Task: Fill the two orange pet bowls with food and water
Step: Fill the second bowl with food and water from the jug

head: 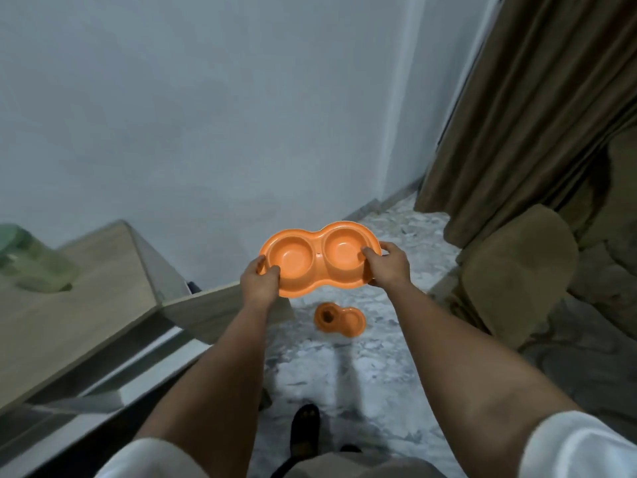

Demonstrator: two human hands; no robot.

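Orange double pet bowl (pixel 319 258) held in the air in front of the person, both wells up and empty. Left hand (pixel 261 279) grips its left end, thumb over the rim into the left well. Right hand (pixel 386 263) grips its right end, fingers curled over the rim by the right well. Second orange double bowl (pixel 339 319) sits on the marble floor (pixel 362 377) below the held bowl; one well looks dark inside, contents unclear. Wooden table (pixel 82 294) to the left of held bowl, w/ blurred green container (pixel 32 262) on it. Brown armchair (pixel 517 270) and curtain (pixel 537 98) to its right. Dark sandal (pixel 305 429) on floor below it, nearer the person.
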